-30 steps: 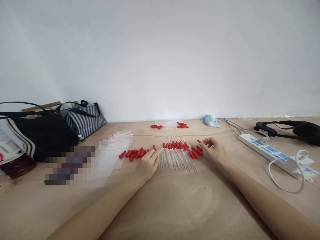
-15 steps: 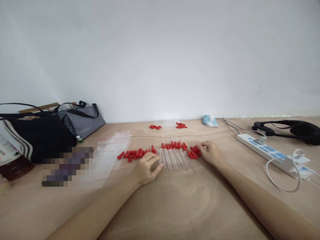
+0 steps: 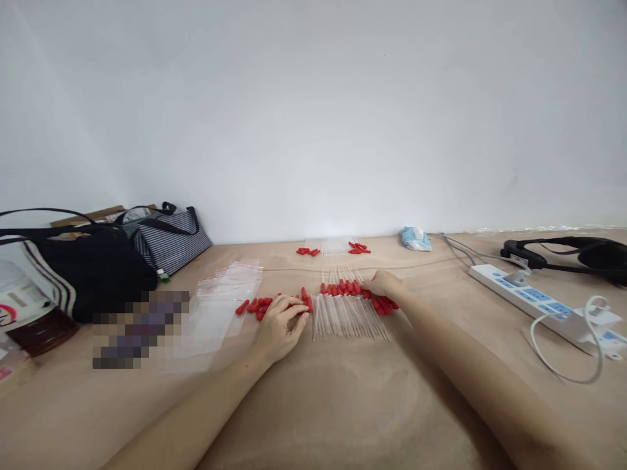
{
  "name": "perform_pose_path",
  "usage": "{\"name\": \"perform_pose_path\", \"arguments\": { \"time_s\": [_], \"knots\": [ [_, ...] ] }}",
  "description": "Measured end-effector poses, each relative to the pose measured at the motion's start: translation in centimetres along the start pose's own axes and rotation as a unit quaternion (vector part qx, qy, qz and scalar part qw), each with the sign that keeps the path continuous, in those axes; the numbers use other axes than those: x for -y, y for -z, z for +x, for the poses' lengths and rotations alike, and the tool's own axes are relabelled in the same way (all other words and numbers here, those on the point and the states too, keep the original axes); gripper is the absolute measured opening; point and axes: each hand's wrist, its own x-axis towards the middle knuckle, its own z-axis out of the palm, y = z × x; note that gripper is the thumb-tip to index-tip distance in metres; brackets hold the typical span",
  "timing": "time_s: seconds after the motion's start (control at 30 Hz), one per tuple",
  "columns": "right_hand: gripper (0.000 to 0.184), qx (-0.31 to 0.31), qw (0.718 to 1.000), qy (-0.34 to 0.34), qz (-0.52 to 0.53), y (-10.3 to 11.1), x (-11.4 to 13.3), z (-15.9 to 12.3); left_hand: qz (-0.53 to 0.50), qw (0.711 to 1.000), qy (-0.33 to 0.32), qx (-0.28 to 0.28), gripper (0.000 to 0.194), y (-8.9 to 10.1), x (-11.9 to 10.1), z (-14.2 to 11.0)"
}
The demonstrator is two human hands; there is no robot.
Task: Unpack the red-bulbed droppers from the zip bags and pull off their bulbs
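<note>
A row of clear glass droppers with red rubber bulbs [image 3: 345, 307] lies side by side on the tan table. Loose red bulbs [image 3: 255, 305] are scattered to its left, and more lie at its right end [image 3: 385, 305]. My left hand [image 3: 280, 326] rests at the left end of the row, its fingers curled over the loose bulbs; what they hold is hidden. My right hand [image 3: 383, 284] reaches over the right end of the row, fingers bent down onto the red bulbs there.
Clear zip bags [image 3: 220, 300] lie left of the bulbs. A black bag [image 3: 83, 267] and a striped bag [image 3: 169, 238] stand at far left. A white power strip [image 3: 533, 303], black headset [image 3: 573, 251], tissue packet [image 3: 415, 238] and more droppers [image 3: 337, 247] lie behind.
My right hand has moved left from the loose bulbs at the row's right end onto the row. My left hand has curled its fingers at the row's left end.
</note>
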Motion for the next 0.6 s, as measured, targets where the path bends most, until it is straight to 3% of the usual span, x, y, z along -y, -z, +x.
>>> {"name": "perform_pose_path", "arguments": {
  "time_s": [0.13,0.27,0.33,0.43,0.5,0.6],
  "knots": [
    [0.023,0.012,1.000,-0.009,0.003,0.9,0.0,0.1,0.000,1.000,0.002,0.008,0.013,-0.1,0.2,-0.1],
    [0.023,-0.022,0.999,0.022,0.022,2.1,-0.5,-1.5,-0.002,0.999,0.003,0.033,0.014,0.3,-0.1,-0.1],
    [0.022,-0.057,0.993,0.086,0.050,1.9,-0.9,-2.9,-0.008,0.997,-0.016,0.076,0.019,0.9,-0.4,0.0],
    [0.020,-0.126,0.958,0.243,0.087,0.4,-1.9,-5.3,-0.020,0.988,-0.054,0.147,0.026,1.5,-0.8,0.1],
    [0.019,-0.174,0.934,0.302,0.073,-0.9,-2.6,-6.7,-0.021,0.986,-0.052,0.157,0.021,1.6,-0.9,0.2],
    [0.016,-0.186,0.907,0.374,0.051,-2.5,-3.4,-8.1,-0.016,0.990,-0.027,0.137,0.013,1.1,-0.7,0.5]
  ]
}}
